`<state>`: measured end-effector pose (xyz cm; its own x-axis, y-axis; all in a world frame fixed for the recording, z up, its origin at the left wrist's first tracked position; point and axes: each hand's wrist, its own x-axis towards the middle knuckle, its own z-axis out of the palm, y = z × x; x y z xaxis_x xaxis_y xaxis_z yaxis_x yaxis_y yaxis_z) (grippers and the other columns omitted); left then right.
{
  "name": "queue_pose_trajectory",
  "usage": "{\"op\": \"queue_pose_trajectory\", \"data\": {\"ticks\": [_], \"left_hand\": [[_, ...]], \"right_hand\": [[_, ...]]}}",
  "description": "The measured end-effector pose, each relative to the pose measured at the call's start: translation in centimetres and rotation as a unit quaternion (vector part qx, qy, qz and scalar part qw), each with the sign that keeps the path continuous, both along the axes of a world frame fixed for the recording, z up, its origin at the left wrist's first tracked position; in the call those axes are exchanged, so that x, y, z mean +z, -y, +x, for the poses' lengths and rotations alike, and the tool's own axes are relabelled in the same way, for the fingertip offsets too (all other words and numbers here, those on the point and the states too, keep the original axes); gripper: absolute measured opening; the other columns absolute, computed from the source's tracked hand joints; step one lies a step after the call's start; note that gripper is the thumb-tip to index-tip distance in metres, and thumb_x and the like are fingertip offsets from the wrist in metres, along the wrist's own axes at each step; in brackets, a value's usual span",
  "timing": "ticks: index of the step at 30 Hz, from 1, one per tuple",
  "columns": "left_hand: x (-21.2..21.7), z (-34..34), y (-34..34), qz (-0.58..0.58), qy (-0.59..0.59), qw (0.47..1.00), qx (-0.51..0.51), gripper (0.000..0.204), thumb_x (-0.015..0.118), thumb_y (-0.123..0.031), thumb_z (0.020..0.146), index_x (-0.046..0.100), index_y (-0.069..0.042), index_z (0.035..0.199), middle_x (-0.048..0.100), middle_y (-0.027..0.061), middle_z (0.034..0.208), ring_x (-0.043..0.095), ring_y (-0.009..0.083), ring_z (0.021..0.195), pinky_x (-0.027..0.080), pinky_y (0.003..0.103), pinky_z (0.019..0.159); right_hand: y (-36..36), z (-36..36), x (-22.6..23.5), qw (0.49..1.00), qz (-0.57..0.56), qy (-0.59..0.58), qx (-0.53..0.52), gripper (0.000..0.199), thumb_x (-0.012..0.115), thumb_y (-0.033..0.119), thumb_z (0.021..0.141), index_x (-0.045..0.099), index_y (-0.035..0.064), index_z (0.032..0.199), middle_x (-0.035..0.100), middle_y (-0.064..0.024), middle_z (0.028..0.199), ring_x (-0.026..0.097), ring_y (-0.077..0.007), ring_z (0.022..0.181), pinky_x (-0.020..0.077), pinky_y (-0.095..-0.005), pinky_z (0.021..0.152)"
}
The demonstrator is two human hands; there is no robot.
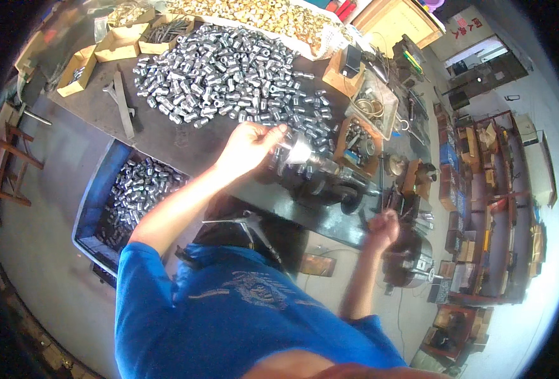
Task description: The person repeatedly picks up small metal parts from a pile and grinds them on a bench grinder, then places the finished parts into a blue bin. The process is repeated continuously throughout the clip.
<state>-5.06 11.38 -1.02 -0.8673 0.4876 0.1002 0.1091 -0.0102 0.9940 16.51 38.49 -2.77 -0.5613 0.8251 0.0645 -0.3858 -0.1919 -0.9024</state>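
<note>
My left hand (pixel 249 149) reaches to the bright round chuck (pixel 297 151) of a small bench machine (pixel 320 183), thumb and fingers pinched together at its left side. Whatever sits between those fingertips is too small to make out. At the machine's right end my right hand (pixel 385 228) is curled closed and slightly blurred, beside a dark upright lever (pixel 382 180); its grip is hidden. Beyond the chuck spreads a large heap of silvery metal fittings (pixel 219 72) on the dark bench (pixel 181 142).
A blue bin (pixel 90 211) of similar fittings stands below the bench's left side. Wrenches (pixel 123 104) lie near small cardboard boxes (pixel 77 71). Brass parts (pixel 260 16) fill the back. Boxes of parts (pixel 358 142) stand right of the heap; loaded shelves (pixel 491 208) line the right wall.
</note>
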Motion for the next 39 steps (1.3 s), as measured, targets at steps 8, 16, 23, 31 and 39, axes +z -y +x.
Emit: {"op": "queue_pose_trajectory", "data": {"ticks": [8, 16, 23, 31, 39], "left_hand": [[0.1, -0.5, -0.1, 0.035, 0.072, 0.996, -0.036, 0.049, 0.056, -0.04, 0.087, 0.055, 0.001, 0.06, 0.044, 0.0007, 0.042, 0.04, 0.0068, 0.032, 0.031, 0.021, 0.031], [-3.5, 1.3, 13.9, -0.141, 0.048, 0.984, 0.099, 0.043, 0.053, -0.033, 0.089, 0.056, 0.0, 0.061, 0.047, 0.0015, 0.045, 0.044, 0.0082, 0.037, 0.033, 0.025, 0.037], [-12.2, 3.5, 24.8, -0.507, -0.156, 0.823, 0.203, 0.019, 0.064, -0.02, 0.073, 0.062, -0.001, 0.075, 0.062, 0.0184, 0.071, 0.063, 0.032, 0.068, 0.049, 0.041, 0.062], [-5.5, -0.8, 5.4, -0.385, -0.378, 0.837, 0.086, 0.026, 0.063, -0.017, 0.072, 0.057, -0.006, 0.095, 0.056, 0.0129, 0.087, 0.06, 0.0327, 0.072, 0.049, 0.039, 0.062], [-7.6, -4.2, 2.5, -0.333, -0.452, 0.825, 0.063, 0.018, 0.059, -0.008, 0.064, 0.057, -0.004, 0.082, 0.057, 0.0101, 0.073, 0.059, 0.0252, 0.072, 0.043, 0.037, 0.071]], "right_hand": [[-6.6, -6.9, -9.3, 0.989, 0.067, 0.081, -0.108, 0.015, 0.047, 0.01, 0.081, 0.055, 0.0023, 0.07, 0.053, -0.0011, 0.066, 0.044, -0.0083, 0.051, 0.0305, -0.0201, 0.042], [-2.2, -5.9, 3.6, 0.992, 0.084, -0.081, -0.045, 0.013, 0.04, 0.004, 0.078, 0.052, 0.0003, 0.075, 0.032, 0.0021, 0.055, 0.027, -0.0055, 0.046, 0.0209, -0.019, 0.04], [-1.2, 0.8, -4.3, 0.999, -0.018, -0.008, 0.041, 0.014, 0.05, 0.015, 0.083, 0.051, 0.0024, 0.076, 0.034, 0.0044, 0.059, 0.029, -0.0052, 0.047, 0.0196, -0.02, 0.038], [-1.1, -6.8, -4.4, 0.993, 0.033, 0.066, -0.09, 0.014, 0.047, 0.012, 0.077, 0.052, 0.0046, 0.066, 0.045, 0.0035, 0.063, 0.041, -0.0079, 0.057, 0.0321, -0.025, 0.048], [-1.6, -4.5, -6.3, 0.994, -0.044, 0.079, -0.063, 0.01, 0.051, 0.011, 0.077, 0.054, 0.0069, 0.068, 0.044, 0.0032, 0.061, 0.036, -0.0064, 0.049, 0.0259, -0.0208, 0.043]]}}
